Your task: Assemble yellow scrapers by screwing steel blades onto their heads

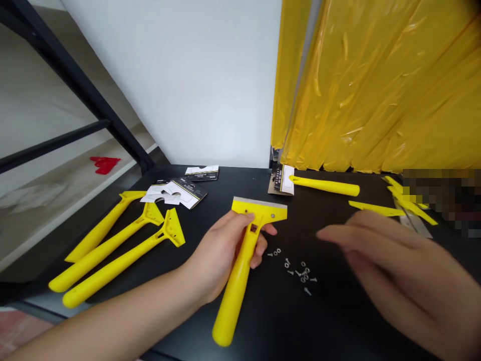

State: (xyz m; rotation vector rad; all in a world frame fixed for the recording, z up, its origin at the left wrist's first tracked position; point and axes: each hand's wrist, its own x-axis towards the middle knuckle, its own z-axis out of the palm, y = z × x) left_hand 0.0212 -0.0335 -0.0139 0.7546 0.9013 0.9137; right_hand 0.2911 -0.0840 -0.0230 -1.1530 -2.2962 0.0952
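My left hand (221, 250) is closed around a yellow scraper (240, 271) near the neck, its thumb pressed on the head. A metal blade strip (259, 202) lies along the head's top edge. One small screw head (272, 215) shows at the head's right side; a dark hole is at its left. To the right, my right hand (406, 276) hovers over the table, slightly blurred, with its fingers drawn together; whatever is at the fingertips cannot be made out. Between the hands, small loose screws (313, 280) and nuts (303, 264) are scattered on the black tabletop.
Several yellow scraper handles (124, 260) lie at the left beside printed cards (188, 193). Another yellow handle (326, 185) rests against a card at the back. Yellow strips (376, 208) lie at the right. A white panel and yellow plastic sheeting (376, 90) stand behind.
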